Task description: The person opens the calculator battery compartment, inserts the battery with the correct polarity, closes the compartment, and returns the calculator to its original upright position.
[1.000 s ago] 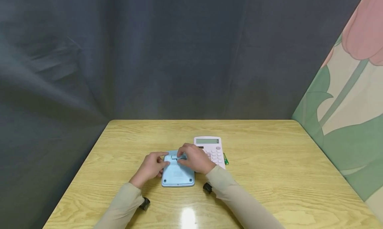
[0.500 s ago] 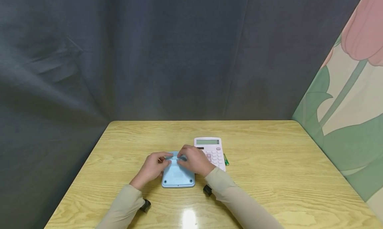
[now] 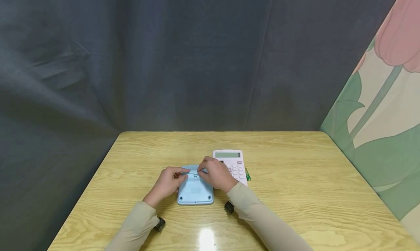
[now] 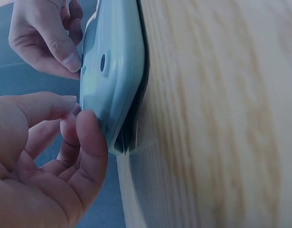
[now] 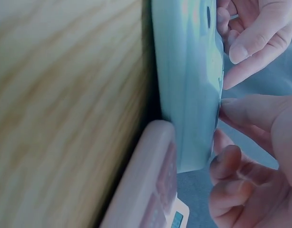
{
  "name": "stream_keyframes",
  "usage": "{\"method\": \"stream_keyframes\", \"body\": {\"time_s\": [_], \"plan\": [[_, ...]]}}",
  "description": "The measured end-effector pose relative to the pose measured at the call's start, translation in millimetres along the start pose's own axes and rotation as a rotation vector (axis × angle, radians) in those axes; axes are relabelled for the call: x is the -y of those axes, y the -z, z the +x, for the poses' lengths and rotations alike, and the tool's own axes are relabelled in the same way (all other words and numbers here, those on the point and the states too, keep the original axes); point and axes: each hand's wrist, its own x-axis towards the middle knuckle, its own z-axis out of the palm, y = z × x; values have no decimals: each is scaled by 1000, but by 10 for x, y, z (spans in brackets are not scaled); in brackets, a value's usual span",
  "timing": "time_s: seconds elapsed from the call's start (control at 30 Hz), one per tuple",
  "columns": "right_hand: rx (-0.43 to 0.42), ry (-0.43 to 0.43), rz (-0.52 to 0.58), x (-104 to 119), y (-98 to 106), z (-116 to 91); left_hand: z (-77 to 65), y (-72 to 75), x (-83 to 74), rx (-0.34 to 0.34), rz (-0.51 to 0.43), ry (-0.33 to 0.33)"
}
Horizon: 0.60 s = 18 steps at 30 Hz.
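A light blue calculator (image 3: pixel 195 191) lies face down on the table, its back and the battery cover (image 3: pixel 195 175) upward. My left hand (image 3: pixel 166 181) holds the calculator at its left edge, thumb and index finger over the back. In the left wrist view, curled fingers of the left hand (image 4: pixel 55 152) touch the calculator's rim. My right hand (image 3: pixel 216 174) pinches at the battery cover with thumb and index fingertip; the fingertips partly hide it. The right wrist view shows the right thumb (image 5: pixel 246 110) against the calculator's back (image 5: pixel 193 85), with the other fingers loosely curled.
A pink calculator (image 3: pixel 228 155), display up, lies close against the blue one's right side, partly under my right hand. A small green item (image 3: pixel 247 174), kind unclear, lies at its right edge. The wooden table (image 3: pixel 295 192) ends at a dark curtain (image 3: pixel 210 61).
The right fingertips have shifted slightly right and drawn together, showing more of the cover's latch area. The left index finger has moved slightly inward over the back. The calculators stay in place.
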Motion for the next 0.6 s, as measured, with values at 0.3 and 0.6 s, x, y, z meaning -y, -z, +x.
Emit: {"method": "stream_keyframes", "body": {"time_s": [0.3, 0.6], "plan": [[-12, 33, -33, 25, 18, -26, 0, -12, -14, -7, 7, 0], [-13, -2, -57, 42, 18, -73, -15, -43, -31, -19, 31, -14]]}}
